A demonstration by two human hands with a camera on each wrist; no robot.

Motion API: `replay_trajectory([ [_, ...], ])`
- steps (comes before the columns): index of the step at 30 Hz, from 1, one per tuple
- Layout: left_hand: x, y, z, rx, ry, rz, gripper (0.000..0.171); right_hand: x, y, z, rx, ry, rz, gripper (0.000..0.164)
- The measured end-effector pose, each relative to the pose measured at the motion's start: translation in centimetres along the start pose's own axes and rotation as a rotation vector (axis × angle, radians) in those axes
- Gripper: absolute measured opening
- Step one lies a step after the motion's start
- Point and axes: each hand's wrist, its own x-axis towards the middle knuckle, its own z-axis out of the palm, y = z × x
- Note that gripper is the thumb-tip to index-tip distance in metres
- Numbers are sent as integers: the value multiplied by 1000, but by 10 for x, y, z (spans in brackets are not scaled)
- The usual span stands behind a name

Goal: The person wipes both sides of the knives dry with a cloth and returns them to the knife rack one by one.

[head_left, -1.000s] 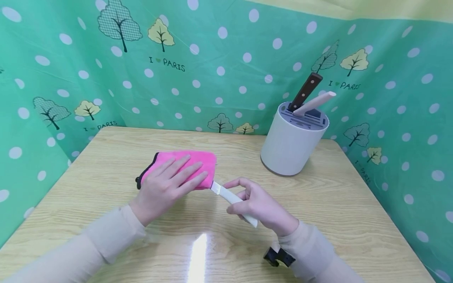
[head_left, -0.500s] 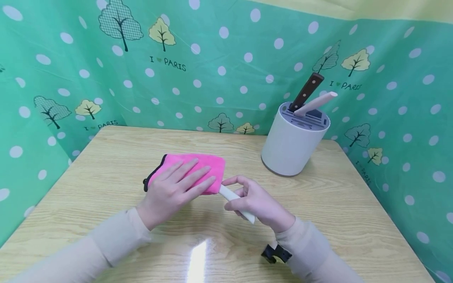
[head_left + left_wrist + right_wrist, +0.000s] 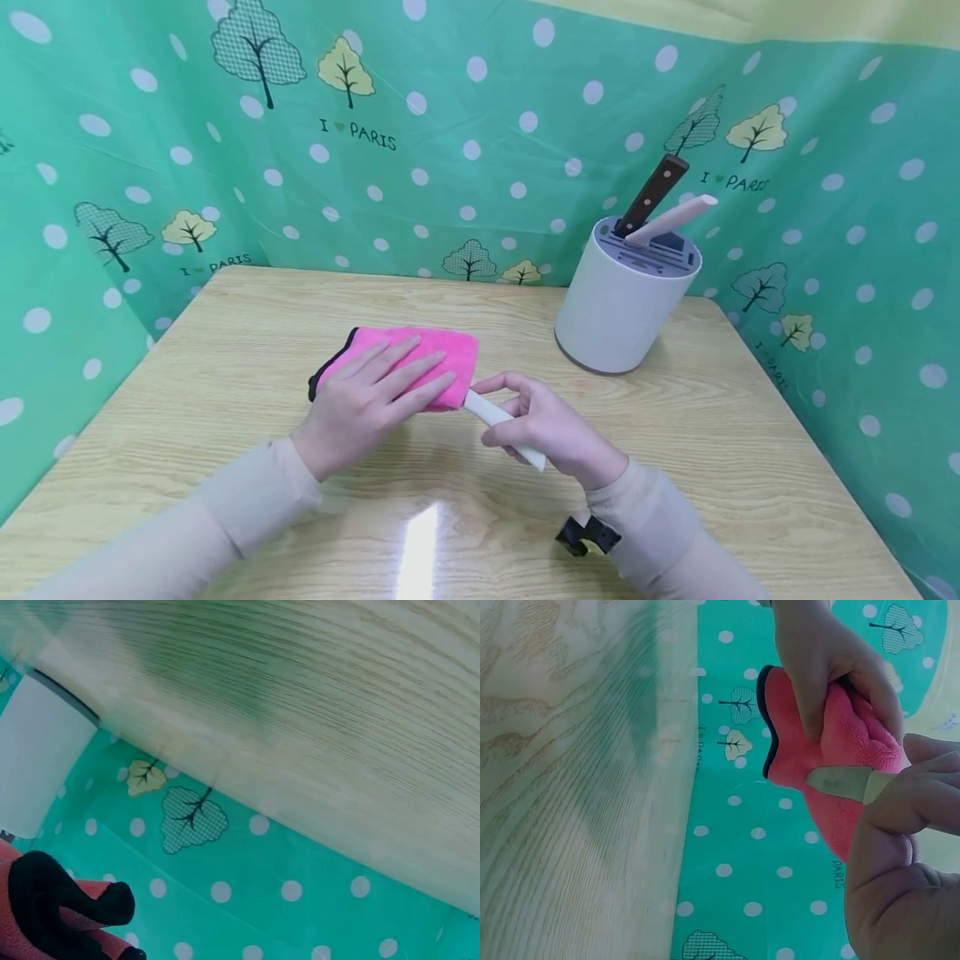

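A pink cloth (image 3: 457, 354) with a black edge is folded over the blade of a white-handled knife (image 3: 487, 408). My left hand (image 3: 358, 408) lies over the cloth with its fingers spread on top. In the right wrist view, that hand's thumb and fingers grip the cloth, and part of the blade (image 3: 838, 781) shows against the pink. My right hand (image 3: 543, 429) grips the knife by its handle, thumb on the near side. From the head view the cloth hides the blade. In the left wrist view only a black-edged corner of cloth (image 3: 56, 907) appears.
A white round knife block (image 3: 618, 312) stands at the back right of the wooden table (image 3: 300, 308). It holds a brown-handled knife (image 3: 651, 196) and a pale pink-handled knife (image 3: 671, 221). A green dotted curtain (image 3: 420, 208) hangs behind the table and along its sides.
My left hand and the cloth have moved right along the blade, up to the handle, covering the bit of blade that showed earlier. My right hand has barely moved.
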Motion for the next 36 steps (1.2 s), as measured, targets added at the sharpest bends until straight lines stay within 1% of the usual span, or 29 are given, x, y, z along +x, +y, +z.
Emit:
replay_trajectory([
  [9,-7,-11,4,18,-24,-26,37,0,4,-9,20,-32,2,59],
  [14,-12,-16,5,26,-19,-47,37,-1,6,-14,43,-49,6,60],
  [20,-19,-20,6,24,-41,-68,39,-2,10,-23,64,-81,6,62],
  [23,-20,-21,5,17,-49,-70,39,-3,12,-29,60,-94,8,62],
  [29,-22,-22,5,31,-37,-61,39,-4,13,-38,29,-108,6,61],
  [36,-23,-20,6,46,-25,-50,40,-4,15,-41,16,-103,10,61],
])
